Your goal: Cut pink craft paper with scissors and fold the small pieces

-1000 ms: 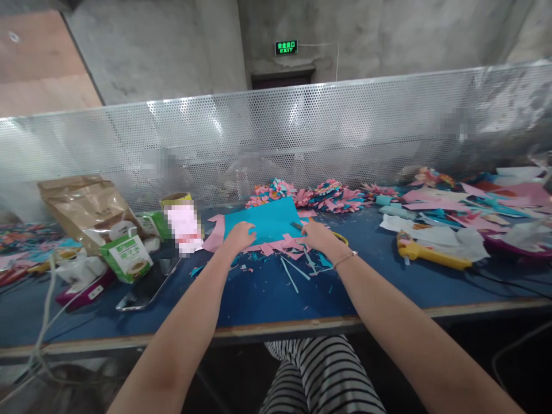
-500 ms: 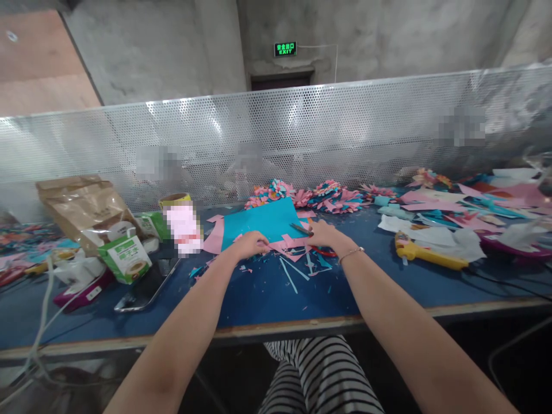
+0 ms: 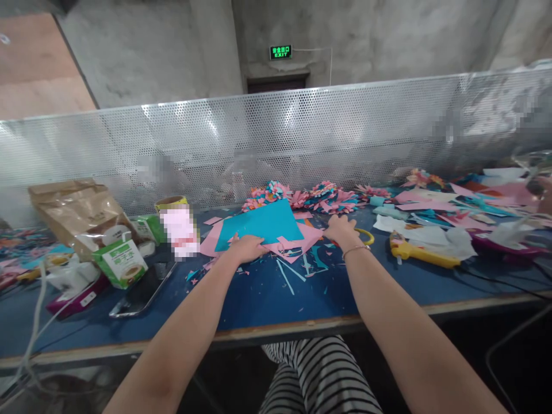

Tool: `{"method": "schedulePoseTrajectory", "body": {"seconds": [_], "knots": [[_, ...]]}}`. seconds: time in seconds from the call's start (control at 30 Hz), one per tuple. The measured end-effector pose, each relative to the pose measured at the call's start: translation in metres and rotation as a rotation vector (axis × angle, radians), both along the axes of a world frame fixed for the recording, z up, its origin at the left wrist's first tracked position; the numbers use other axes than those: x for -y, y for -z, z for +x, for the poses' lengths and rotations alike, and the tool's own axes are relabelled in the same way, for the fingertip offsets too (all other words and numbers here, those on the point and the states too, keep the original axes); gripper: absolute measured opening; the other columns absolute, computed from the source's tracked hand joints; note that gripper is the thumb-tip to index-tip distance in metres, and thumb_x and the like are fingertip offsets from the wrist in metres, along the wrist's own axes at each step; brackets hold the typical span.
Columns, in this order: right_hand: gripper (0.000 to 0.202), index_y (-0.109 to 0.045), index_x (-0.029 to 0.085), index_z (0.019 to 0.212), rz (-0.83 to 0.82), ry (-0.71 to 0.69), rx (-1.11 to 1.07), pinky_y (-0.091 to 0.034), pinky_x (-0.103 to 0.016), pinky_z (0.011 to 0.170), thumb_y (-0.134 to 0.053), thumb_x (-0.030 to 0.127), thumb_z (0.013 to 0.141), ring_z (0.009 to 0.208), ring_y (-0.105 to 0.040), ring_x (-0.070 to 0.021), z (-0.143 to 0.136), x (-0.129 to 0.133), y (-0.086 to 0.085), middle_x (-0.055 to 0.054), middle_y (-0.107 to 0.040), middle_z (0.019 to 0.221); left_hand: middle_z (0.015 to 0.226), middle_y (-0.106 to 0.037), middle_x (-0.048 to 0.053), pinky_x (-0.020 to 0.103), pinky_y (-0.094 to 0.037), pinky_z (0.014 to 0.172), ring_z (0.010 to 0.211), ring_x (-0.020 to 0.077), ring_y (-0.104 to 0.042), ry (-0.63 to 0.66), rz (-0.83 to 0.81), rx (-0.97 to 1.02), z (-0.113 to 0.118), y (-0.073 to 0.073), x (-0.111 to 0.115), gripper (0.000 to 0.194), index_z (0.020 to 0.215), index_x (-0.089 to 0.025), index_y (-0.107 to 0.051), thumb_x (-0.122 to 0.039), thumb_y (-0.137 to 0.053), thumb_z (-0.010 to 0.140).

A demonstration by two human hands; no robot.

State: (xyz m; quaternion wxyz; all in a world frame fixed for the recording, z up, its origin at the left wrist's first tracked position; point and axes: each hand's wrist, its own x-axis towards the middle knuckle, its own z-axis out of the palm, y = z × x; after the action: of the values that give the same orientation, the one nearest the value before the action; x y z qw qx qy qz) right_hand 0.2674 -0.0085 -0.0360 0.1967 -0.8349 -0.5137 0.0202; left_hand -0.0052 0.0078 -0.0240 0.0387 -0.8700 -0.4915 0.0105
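Observation:
A blue paper sheet (image 3: 263, 224) lies over pink paper (image 3: 308, 234) on the blue table (image 3: 259, 302). My left hand (image 3: 248, 248) rests on the near edge of these sheets, its fingers spread and turned to the right. Just past the right corner of the pink paper, my right hand (image 3: 341, 231) is low over the table with its fingers apart. A yellow loop (image 3: 365, 236) like a scissors handle shows beside that hand; the rest is hidden behind it. Thin blue strips (image 3: 287, 276) and small scraps lie in front of the sheets.
Pink and blue paper flowers (image 3: 332, 198) line the back, below a perforated metal screen (image 3: 207, 144). To the right are a yellow glue gun (image 3: 422, 256) and paper offcuts. Leftwards stand a brown paper bag (image 3: 81, 213), a green-white box (image 3: 121, 264) and a phone (image 3: 142, 293).
My right hand has moved right, away from the sheets, and the dark scissor blades no longer show over the paper. My left hand has shifted from pinching the edge to lying across it.

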Motion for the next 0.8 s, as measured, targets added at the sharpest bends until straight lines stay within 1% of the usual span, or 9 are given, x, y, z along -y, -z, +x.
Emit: {"method": "schedulePoseTrajectory", "body": {"seconds": [0.1,0.2,0.3,0.43,0.57,0.63,0.7,0.73,0.8], "knots": [[0.041,-0.049,0.016,0.110,-0.034,0.023,-0.033,-0.033,-0.050,0.079,-0.048,0.029,0.071,0.108,-0.034,-0.0325,-0.002,0.001,0.003,-0.017,-0.041,0.115,0.123,-0.049,0.008,0.047,-0.013,0.099,0.115,0.0281,-0.039,-0.090,0.032,-0.013,-0.002,-0.005,0.002,0.067,0.115,-0.028,-0.048,-0.070,-0.024,0.068],[0.037,-0.053,0.015,0.108,-0.065,-0.071,0.031,-0.026,-0.055,0.084,-0.043,0.026,0.074,0.111,-0.033,-0.0328,-0.008,-0.001,0.005,-0.017,-0.044,0.116,0.113,-0.055,0.011,0.049,-0.015,0.097,0.109,0.0296,-0.044,-0.149,0.048,-0.022,-0.005,-0.007,0.004,0.070,0.108,-0.025,-0.054,-0.073,-0.025,0.065],[0.038,-0.051,0.013,0.110,-0.087,-0.182,0.082,-0.021,-0.055,0.089,-0.036,0.027,0.077,0.113,-0.033,-0.0316,-0.017,-0.003,0.007,-0.017,-0.045,0.118,0.111,-0.055,0.014,0.051,-0.016,0.095,0.107,0.0318,-0.045,-0.170,0.068,-0.006,-0.008,-0.006,0.003,0.072,0.106,-0.023,-0.056,-0.073,-0.028,0.063],[0.042,-0.048,0.013,0.112,-0.077,-0.222,0.081,-0.026,-0.050,0.089,-0.034,0.035,0.079,0.112,-0.038,-0.0309,-0.027,-0.003,0.009,-0.017,-0.047,0.117,0.113,-0.052,0.017,0.052,-0.023,0.091,0.106,0.0335,-0.044,-0.192,0.036,0.005,-0.008,-0.004,0.002,0.072,0.107,-0.022,-0.054,-0.073,-0.028,0.064],[0.036,-0.049,0.016,0.109,-0.028,-0.253,0.122,-0.029,-0.047,0.088,-0.037,0.029,0.078,0.106,-0.044,-0.0283,-0.031,-0.005,0.008,-0.016,-0.049,0.113,0.115,-0.050,0.018,0.054,-0.024,0.089,0.108,0.0358,-0.042,-0.221,0.012,0.001,-0.006,-0.001,0.001,0.071,0.108,-0.020,-0.053,-0.071,-0.027,0.066],[0.034,-0.051,0.015,0.107,0.006,-0.253,0.168,-0.030,-0.048,0.087,-0.035,0.025,0.079,0.105,-0.045,-0.0287,-0.031,-0.010,0.007,-0.016,-0.049,0.112,0.120,-0.047,0.016,0.054,-0.021,0.092,0.112,0.0343,-0.040,-0.224,-0.022,0.017,-0.006,-0.001,0.002,0.066,0.114,-0.022,-0.048,-0.067,-0.030,0.068],[0.036,-0.050,0.015,0.110,0.015,-0.249,0.177,-0.032,-0.048,0.085,-0.034,0.022,0.079,0.106,-0.044,-0.0293,-0.030,-0.019,0.006,-0.017,-0.048,0.113,0.127,-0.041,0.014,0.052,-0.019,0.094,0.118,0.0318,-0.034,-0.212,-0.024,0.068,-0.004,-0.002,0.004,0.058,0.121,-0.024,-0.041,-0.058,-0.032,0.074],[0.037,-0.049,0.014,0.111,-0.005,-0.268,0.154,-0.034,-0.046,0.084,-0.034,0.023,0.078,0.106,-0.044,-0.0297,-0.030,-0.025,0.004,-0.018,-0.047,0.113,0.132,-0.036,0.013,0.052,-0.018,0.096,0.121,0.0310,-0.030,-0.185,-0.023,0.093,-0.003,-0.003,0.006,0.056,0.124,-0.025,-0.036,-0.053,-0.034,0.076],[0.041,-0.046,0.013,0.116,-0.015,-0.293,0.129,-0.035,-0.045,0.083,-0.035,0.026,0.079,0.107,-0.043,-0.0311,-0.028,-0.038,0.001,-0.019,-0.046,0.115,0.139,-0.024,0.008,0.052,-0.012,0.098,0.126,0.0285,-0.020,-0.083,-0.048,0.118,0.001,-0.006,0.012,0.051,0.128,-0.030,-0.030,-0.043,-0.035,0.079]]}}
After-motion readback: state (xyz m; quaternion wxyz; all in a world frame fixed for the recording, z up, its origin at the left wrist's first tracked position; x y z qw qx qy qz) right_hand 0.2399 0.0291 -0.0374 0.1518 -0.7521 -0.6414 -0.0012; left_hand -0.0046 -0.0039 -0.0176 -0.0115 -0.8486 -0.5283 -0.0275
